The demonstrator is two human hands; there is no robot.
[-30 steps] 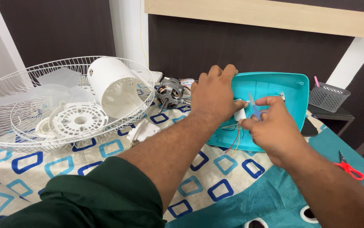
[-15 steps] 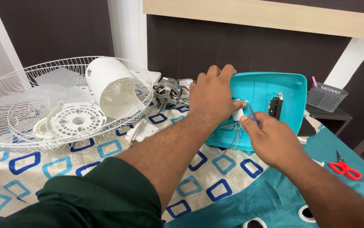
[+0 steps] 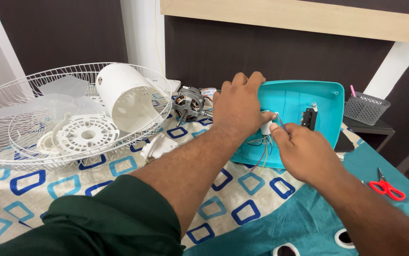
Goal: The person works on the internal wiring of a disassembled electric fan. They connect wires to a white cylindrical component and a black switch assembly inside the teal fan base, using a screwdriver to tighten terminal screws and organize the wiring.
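Left hand: our left hand [image 3: 238,106] lay palm-down over the near-left edge of the teal tray [image 3: 293,102], fingers curled, thumb and forefinger pinching a small white part [image 3: 266,124].
Right hand: our right hand [image 3: 304,152] sat just in front of the tray, fingertips pinched shut on a thin wire [image 3: 280,122] next to the white part.
Wires: a bundle of coloured wires [image 3: 263,150] hung from the white part down across the tray's front edge.
Black part: a small black block [image 3: 308,118] stood inside the tray, right of our hands.
Motor: the motor [image 3: 188,105] lay just left of the tray.
Wire guard: the white wire guard [image 3: 38,118] rested well left of the tray, holding a white cup-shaped housing [image 3: 124,97].
Scissors: red scissors [image 3: 386,187] lay on the cloth, right of and nearer than the tray.
Basket: a grey basket [image 3: 365,108] stood just right of the tray.
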